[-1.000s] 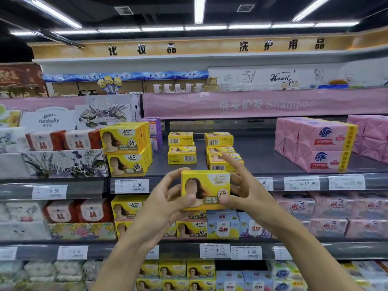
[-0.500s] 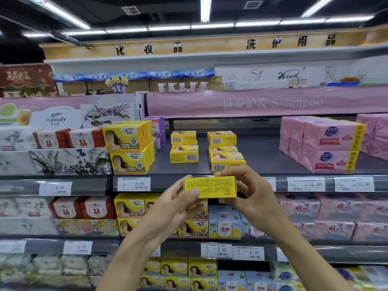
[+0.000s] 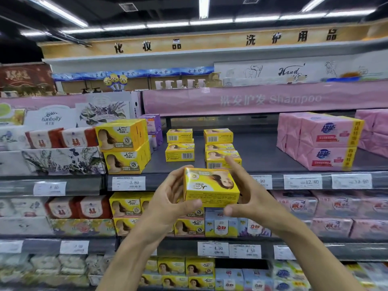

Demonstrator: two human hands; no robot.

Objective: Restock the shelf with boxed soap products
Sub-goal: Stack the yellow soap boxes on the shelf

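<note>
- Yellow soap box [image 3: 211,186] is gripped at both ends between left hand [image 3: 168,199] and right hand [image 3: 251,198].
- Its portrait face has been tipped up into sight since a moment ago.

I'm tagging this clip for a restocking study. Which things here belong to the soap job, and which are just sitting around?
Part of the job: yellow box, gripped by the left hand and right hand; stacked yellow boxes on the shelf.

Just there: pink packs; price tags; flowered boxes; blue boxes on the shelf below.
</note>
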